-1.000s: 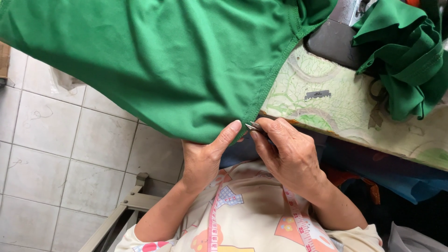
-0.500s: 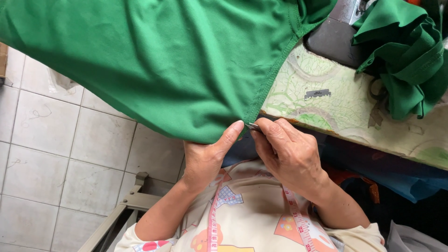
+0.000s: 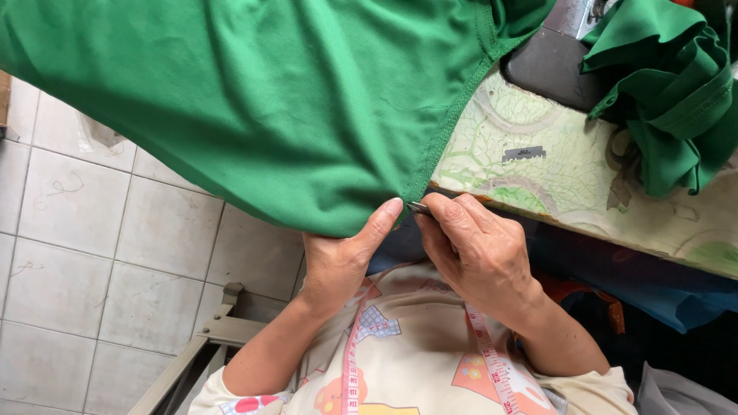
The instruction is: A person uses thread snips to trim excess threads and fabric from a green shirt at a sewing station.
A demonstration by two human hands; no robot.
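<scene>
Tabletop (image 3: 561,180) showing worn, crackled green-and-cream pattern, sitting above pale tiled floor (image 3: 100,253). Razor blade (image 3: 523,154) lying flat on tabletop. Dark machine base (image 3: 550,65) sitting at far edge, bunched green cloth (image 3: 669,100) lying just beside it. Big green fabric (image 3: 269,100) draping off tabletop, covering most of view. Left hand (image 3: 338,257) pinching fabric's lower edge. Right hand (image 3: 473,250) gripping small metal tool (image 3: 419,207) at seam. Tape measure (image 3: 492,361) hanging over shirt.

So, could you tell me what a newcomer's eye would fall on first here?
A large green cloth fills the upper left. Below its lowest corner, the left hand pinches the hem while the right hand holds a small metal tool against it. A razor blade lies on the worn table to the right.
</scene>
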